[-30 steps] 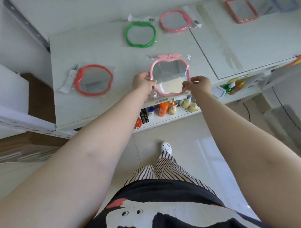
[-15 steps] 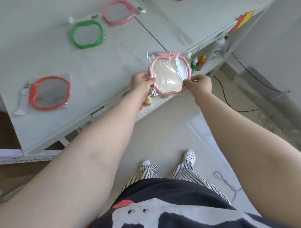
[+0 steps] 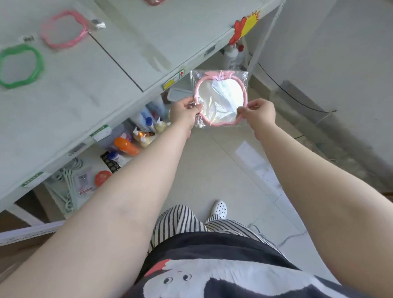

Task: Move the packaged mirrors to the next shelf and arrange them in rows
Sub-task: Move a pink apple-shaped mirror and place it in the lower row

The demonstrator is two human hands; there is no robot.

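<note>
A pink apple-shaped mirror in a clear plastic bag hangs in the air off the shelf's front edge, above the floor. My left hand pinches its left rim and my right hand pinches its right rim. On the white shelf top lie a green-framed mirror at the far left and a pink-framed mirror behind it. Part of another pink frame shows at the top edge.
A seam divides the shelf top into two panels. Under it, a lower shelf holds bottles and packets. A red and yellow sign sticks out at the shelf's right end. Cables lie on the tiled floor by the right wall.
The view has swung right; the mirror held in both hands now sits off the shelf's front edge over the floor. The red-framed mirror has left view.
</note>
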